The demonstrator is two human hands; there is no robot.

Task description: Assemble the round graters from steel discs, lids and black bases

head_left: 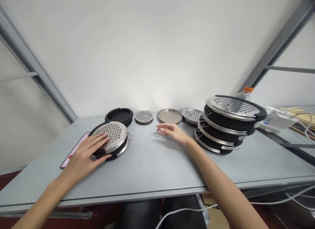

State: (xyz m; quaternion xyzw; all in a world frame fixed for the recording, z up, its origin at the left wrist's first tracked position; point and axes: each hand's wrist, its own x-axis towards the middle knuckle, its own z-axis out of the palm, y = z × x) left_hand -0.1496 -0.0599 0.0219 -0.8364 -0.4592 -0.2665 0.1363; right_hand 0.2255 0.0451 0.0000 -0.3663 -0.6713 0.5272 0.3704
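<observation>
My left hand (90, 151) rests with spread fingers on a round black case with a perforated metal lid (113, 134) and a wire clasp at its right side. It appears to sit on another metal-rimmed piece. My right hand (172, 132) hovers over the middle of the table, fingers apart and holding nothing. Just beyond it lie a plain round metal plate (170, 116) and a stack of perforated metal discs (192, 115). A smaller perforated disc stack (144, 117) is further left. Behind the case under my left hand are black round shells (119, 116).
At right stands a tall, leaning stack of similar cases (225, 127) with wire clasps. Behind it are a bottle with an orange cap (248, 90) and a white power adapter (277, 119) with cables. A phone (73, 151) lies at left. Metal frame posts flank the grey table (147, 176).
</observation>
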